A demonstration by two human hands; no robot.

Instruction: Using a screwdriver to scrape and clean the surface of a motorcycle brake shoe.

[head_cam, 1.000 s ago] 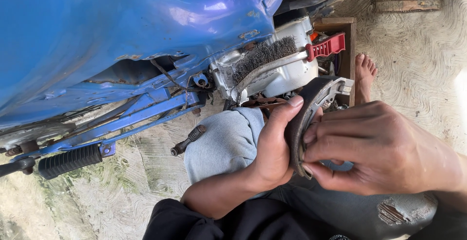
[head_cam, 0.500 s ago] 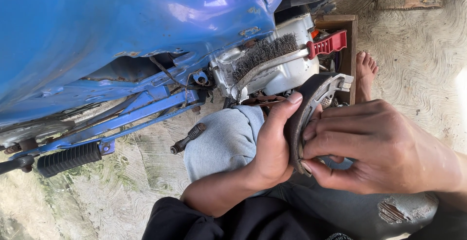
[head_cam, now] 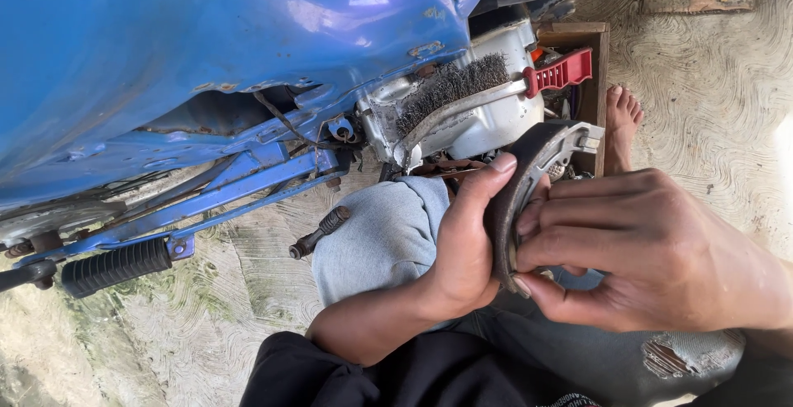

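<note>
A curved brake shoe (head_cam: pixel 529 168) with a dark lining and a grey metal end is held upright between both hands over my lap. My left hand (head_cam: pixel 467 238) presses its thumb and palm along the lined outer face. My right hand (head_cam: pixel 652 254) grips the inner side, fingers curled around the metal rib. Just above them, a wire brush (head_cam: pixel 462 85) with a red handle rests on the silver engine casing (head_cam: pixel 487 122) of a blue motorcycle (head_cam: pixel 206 52).
My knee in grey trousers (head_cam: pixel 380 234) sits under the hands, and a bare foot (head_cam: pixel 621 122) rests beside a wooden box (head_cam: pixel 582 40). A black footpeg (head_cam: pixel 116 267) and blue frame bars stick out at lower left. The ground is rough concrete.
The brake shoe has turned a little in my hands, and its metal end now points higher toward the engine. Both hands keep their hold.
</note>
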